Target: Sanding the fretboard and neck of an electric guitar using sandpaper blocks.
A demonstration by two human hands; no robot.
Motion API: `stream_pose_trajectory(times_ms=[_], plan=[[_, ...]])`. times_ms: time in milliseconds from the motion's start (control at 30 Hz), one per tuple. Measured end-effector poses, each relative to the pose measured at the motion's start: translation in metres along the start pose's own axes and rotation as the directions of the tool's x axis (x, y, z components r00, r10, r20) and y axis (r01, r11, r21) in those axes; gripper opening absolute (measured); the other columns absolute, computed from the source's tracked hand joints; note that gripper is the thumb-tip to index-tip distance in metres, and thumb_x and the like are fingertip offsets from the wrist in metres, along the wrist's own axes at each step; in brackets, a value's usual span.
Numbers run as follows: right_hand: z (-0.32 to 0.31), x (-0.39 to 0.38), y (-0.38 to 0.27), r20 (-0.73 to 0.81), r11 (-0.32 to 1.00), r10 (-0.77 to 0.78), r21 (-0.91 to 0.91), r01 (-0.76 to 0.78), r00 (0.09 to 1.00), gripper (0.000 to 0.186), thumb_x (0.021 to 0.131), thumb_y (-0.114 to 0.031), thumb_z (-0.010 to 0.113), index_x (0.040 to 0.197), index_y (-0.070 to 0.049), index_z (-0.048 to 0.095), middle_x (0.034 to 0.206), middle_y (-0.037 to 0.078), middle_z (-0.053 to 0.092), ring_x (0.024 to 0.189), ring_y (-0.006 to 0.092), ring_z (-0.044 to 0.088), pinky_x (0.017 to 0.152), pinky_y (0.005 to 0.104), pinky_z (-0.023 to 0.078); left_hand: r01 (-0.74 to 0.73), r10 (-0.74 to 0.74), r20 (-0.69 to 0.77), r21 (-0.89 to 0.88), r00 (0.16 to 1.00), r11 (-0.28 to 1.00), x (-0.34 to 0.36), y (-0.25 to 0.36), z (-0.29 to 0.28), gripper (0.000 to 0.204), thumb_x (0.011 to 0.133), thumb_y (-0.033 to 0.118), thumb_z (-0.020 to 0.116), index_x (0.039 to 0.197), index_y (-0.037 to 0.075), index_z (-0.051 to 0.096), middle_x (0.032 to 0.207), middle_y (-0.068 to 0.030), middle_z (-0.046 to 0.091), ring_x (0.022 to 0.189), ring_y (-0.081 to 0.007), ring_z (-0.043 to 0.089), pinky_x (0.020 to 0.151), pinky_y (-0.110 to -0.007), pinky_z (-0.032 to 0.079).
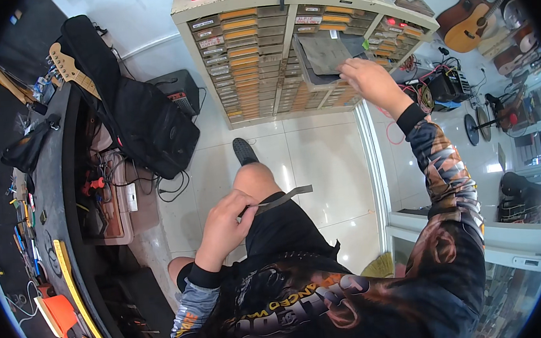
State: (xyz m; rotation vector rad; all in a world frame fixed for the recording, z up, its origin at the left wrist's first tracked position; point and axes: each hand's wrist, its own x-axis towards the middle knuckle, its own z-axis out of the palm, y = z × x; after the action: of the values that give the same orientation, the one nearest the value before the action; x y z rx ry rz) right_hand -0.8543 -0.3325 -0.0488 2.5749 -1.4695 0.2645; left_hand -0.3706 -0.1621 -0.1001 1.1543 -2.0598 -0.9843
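My left hand [228, 226] is closed on a narrow dark grey strip [288, 194], held over my leg with its bent end sticking out to the right. My right hand [368, 82] reaches up to a pulled-out shallow drawer [306, 69] in the cabinet of many small drawers [244, 76], its fingers closed on the near right edge of a flat dark grey sheet [325, 51] in that drawer; whether they also grip the drawer is hard to see.
A black bench [50, 193] with tools runs along my left, a guitar bag [140, 128] and amplifier [181, 87] beside it. Guitars [465, 23] and cables [408, 98] are at upper right. A white frame [371, 161] and glass case [519, 257] stand on my right.
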Motion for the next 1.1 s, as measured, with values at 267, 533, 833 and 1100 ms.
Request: stream_pose_trajectory(times_ms=[267, 533, 833, 1100], plan=[[0.022, 0.01, 0.004, -0.182, 0.986, 0.105, -0.11, -0.127, 0.978, 0.015, 0.108, -0.023, 0.074, 0.108, -0.008, 0.071, 0.111, 0.013, 0.071, 0.106, 0.0378, 0.074, 0.089, 0.0518, 0.058, -0.029, 0.029, 0.023, 0.006, 0.999, 1.0, 0.002, 0.002, 0.009, 0.007, 0.101, 0.004, 0.081, 0.107, 0.002, 0.078, 0.106, -0.0114, 0.079, 0.1, -0.034, 0.079, 0.086, -0.042, 0.062], [0.049, 0.074, 0.027, -0.214, 0.939, 0.319, -0.065, -0.339, 0.923, 0.019, 0.109, -0.024, 0.074, 0.122, -0.01, 0.071, 0.114, 0.017, 0.07, 0.106, 0.0407, 0.077, 0.089, 0.0559, 0.059, -0.025, 0.025, 0.03, 0.0, 0.999, 1.0, 0.012, 0.004, 0.012, 0.007, 0.1, 0.004, 0.081, 0.106, 0.001, 0.078, 0.108, -0.0123, 0.078, 0.1, -0.034, 0.078, 0.086, -0.041, 0.062], [0.021, 0.015, -0.002, 0.173, 0.977, 0.184, 0.079, -0.2, 0.968, 0.094, 0.102, -0.058, 0.085, 0.173, -0.008, 0.051, 0.175, 0.027, 0.053, 0.168, 0.0473, 0.044, 0.137, 0.0586, 0.038, -0.167, 0.197, 0.288, -0.127, 0.937, 0.978, 0.175, -0.012, 0.07, 0.019, 0.106, 0.014, 0.073, 0.121, 0.002, 0.072, 0.126, -0.0157, 0.079, 0.12, -0.0398, 0.076, 0.106, -0.047, 0.06], [0.034, 0.049, 0.06, 0.24, 0.964, 0.212, 0.111, -0.243, 0.947, 0.105, 0.097, -0.068, 0.084, 0.177, -0.011, 0.049, 0.181, 0.023, 0.048, 0.167, 0.0443, 0.047, 0.134, 0.0601, 0.042, -0.357, 0.363, 0.044, -0.106, 0.931, 0.928, 0.303, -0.009, 0.117, 0.021, 0.107, 0.011, 0.072, 0.123, 0.0, 0.064, 0.147, -0.0198, 0.072, 0.135, -0.0448, 0.068, 0.115, -0.05, 0.055]])
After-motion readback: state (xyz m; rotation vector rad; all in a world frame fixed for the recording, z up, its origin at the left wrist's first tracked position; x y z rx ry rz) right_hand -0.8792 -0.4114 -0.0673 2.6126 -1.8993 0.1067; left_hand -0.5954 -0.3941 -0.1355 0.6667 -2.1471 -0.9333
